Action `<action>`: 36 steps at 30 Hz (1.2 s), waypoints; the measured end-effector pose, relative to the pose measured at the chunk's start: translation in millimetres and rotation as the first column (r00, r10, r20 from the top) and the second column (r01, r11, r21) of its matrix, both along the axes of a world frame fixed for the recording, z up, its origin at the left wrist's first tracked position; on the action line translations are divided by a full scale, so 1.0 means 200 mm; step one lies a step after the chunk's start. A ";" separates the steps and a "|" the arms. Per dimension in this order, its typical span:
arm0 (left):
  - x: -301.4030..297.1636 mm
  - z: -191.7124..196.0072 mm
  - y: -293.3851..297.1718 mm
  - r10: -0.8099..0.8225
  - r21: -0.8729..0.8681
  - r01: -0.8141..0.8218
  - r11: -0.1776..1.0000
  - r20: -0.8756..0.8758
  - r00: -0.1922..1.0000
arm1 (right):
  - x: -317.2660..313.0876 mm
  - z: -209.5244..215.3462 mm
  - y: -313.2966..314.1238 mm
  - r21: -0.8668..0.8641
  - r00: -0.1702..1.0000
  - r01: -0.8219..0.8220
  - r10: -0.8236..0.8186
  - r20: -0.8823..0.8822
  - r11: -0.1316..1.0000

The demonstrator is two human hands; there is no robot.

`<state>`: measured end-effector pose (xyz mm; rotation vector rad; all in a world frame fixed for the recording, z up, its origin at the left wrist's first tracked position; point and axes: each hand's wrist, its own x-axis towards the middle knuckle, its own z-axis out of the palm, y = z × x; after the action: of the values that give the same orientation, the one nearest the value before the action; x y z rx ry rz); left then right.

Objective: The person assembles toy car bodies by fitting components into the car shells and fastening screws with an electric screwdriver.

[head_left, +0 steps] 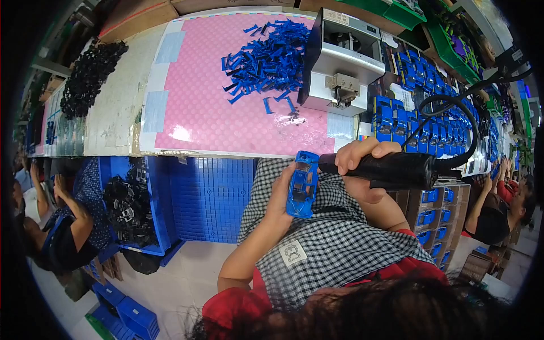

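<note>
My left hand holds a blue plastic toy-car body upright over my lap. My right hand grips a black electric screwdriver lying sideways, its tip pointing left at the upper edge of the blue part. A black cable loops up from the tool's back end. Both hands hover over a checked apron just in front of the table edge.
A pink mat covers the table, with a heap of small blue plastic pieces and a grey machine. Finished blue parts lie in rows at right. Black parts are piled at left. Blue crates stand below. Other people sit on both sides.
</note>
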<state>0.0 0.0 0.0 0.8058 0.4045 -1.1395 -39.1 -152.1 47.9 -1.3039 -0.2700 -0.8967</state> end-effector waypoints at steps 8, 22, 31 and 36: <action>0.00 -0.02 0.01 0.013 -0.079 -0.017 0.997 -0.054 0.998 | 0.01 -0.02 0.01 -0.016 0.999 0.050 -0.050 -0.014 0.999; 0.01 -0.06 0.01 0.023 -0.079 -0.027 0.997 -0.049 0.999 | 0.00 -0.04 -0.02 0.009 0.979 -0.202 0.202 0.039 0.979; 0.01 -0.05 0.00 0.061 0.010 -0.060 0.998 -0.100 0.993 | -0.01 -0.14 -0.02 -0.134 1.000 -0.023 0.020 -0.022 0.991; 0.00 -0.10 0.00 0.059 0.028 -0.056 0.998 -0.090 0.994 | 0.05 -0.12 -0.05 -0.418 0.968 -0.180 0.237 0.087 0.890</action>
<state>-0.5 0.5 -20.4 0.7617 0.5152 -1.1218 -28.2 -163.0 23.4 -1.5630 -0.7240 -0.7678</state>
